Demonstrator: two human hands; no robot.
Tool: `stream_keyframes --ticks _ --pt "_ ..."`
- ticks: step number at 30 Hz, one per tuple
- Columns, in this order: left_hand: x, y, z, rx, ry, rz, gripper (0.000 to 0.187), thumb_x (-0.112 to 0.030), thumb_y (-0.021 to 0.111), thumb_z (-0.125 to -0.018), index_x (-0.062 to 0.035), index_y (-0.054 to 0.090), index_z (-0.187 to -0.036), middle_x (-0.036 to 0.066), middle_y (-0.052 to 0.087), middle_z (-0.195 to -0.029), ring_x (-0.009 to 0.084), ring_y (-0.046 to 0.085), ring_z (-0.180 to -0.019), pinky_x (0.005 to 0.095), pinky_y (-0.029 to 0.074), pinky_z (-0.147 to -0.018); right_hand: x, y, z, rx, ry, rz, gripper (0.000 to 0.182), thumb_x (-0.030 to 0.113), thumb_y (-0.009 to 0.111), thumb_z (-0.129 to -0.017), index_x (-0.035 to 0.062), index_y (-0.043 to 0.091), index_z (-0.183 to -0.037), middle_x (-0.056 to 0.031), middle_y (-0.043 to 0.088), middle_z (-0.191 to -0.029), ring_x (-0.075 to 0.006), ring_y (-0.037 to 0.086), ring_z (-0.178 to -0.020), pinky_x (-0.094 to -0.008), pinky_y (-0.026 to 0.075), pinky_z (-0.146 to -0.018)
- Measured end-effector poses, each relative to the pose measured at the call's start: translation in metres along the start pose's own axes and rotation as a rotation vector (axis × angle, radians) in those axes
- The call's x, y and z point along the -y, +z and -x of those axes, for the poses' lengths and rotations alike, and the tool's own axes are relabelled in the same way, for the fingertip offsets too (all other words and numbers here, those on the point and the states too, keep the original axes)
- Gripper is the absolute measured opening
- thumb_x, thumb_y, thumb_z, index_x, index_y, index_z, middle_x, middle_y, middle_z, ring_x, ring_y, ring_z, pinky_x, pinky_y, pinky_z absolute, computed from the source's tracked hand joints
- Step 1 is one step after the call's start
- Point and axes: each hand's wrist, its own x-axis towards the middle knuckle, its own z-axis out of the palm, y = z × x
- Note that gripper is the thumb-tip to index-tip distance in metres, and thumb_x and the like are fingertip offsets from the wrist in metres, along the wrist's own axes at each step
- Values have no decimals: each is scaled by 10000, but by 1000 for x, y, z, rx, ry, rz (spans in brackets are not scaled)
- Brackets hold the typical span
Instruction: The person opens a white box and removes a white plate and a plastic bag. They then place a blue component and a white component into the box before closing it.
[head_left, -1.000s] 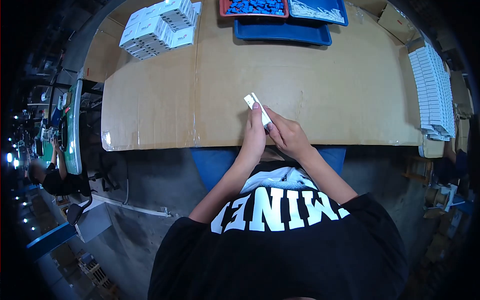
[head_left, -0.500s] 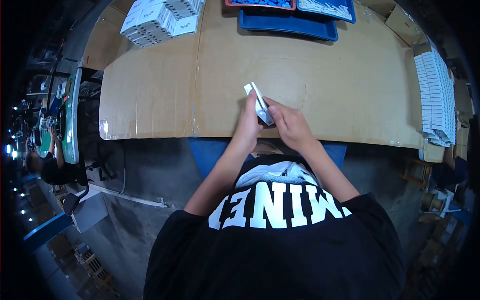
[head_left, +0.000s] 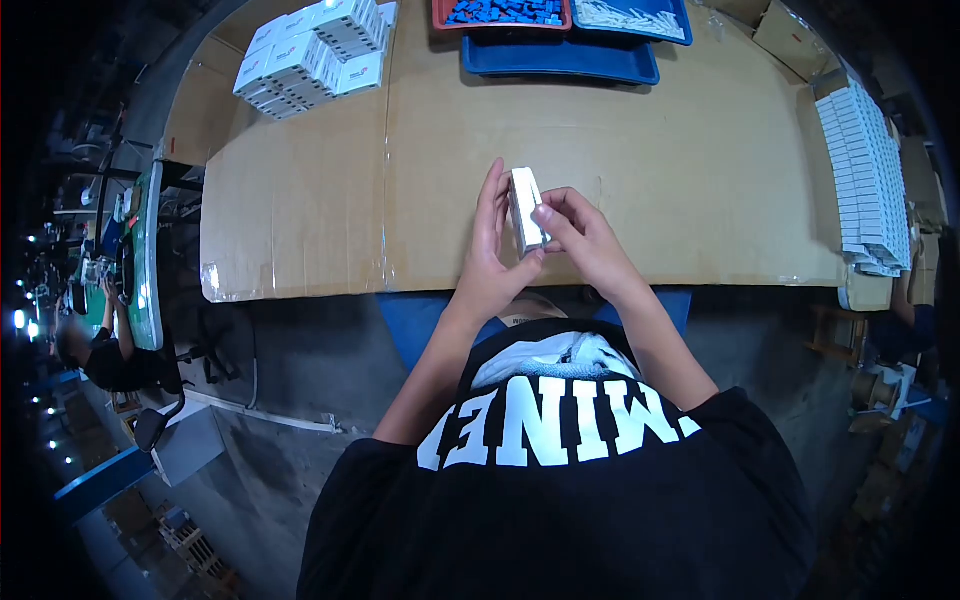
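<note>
White piece (head_left: pixel 525 205), two-handed: left grip (head_left: pixel 488 262) cradles it, right grip (head_left: pixel 594 248) pinches its near end! Cartons (head_left: pixel 310 62) sit at ten o'clock from it, blue tray (head_left: pixel 560 62) at twelve.

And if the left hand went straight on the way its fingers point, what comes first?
Likely the nearest blue tray; how high the left hand is above the cardboard tabletop is unclear, so it might pass over.
</note>
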Motion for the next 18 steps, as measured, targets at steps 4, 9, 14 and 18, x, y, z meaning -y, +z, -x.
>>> stream_keyframes --ticks 4,9,14,18 --pt "1 -1 2 -63 53 168 940 -339 631 -964 -59 75 -1668 232 309 -1614 344 301 -1533 446 198 -1267 0 3 4 -2 -146 -23 463 234 746 -975 -2 566 -1331 -112 618 -1310 -224 648 -1153 -404 509 -1048" --pt "-8 15 5 -154 -107 220 898 -617 425 -1055 -62 76 -1669 232 308 -1614 316 333 -1498 426 255 -1233 -8 18 11 30 -459 93 559 130 761 -922 37 558 -1434 -154 532 -1496 -290 492 -1421 -426 384 -1193" --pt "-20 30 2 -253 22 223 862 -635 325 -1077 -64 59 -1666 231 327 -1604 310 316 -1504 423 224 -1241 1 41 30 -60 -636 297 540 102 651 -995 14 512 -1509 -243 407 -1616 -387 419 -1489 -439 380 -1184" --pt "-31 31 4 -218 58 229 898 -655 342 -1065 -50 54 -1662 232 324 -1604 305 316 -1504 421 214 -1243 -6 48 35 -92 -718 316 532 98 607 -1026 6 476 -1533 -259 383 -1624 -412 436 -1467 -423 426 -1146"
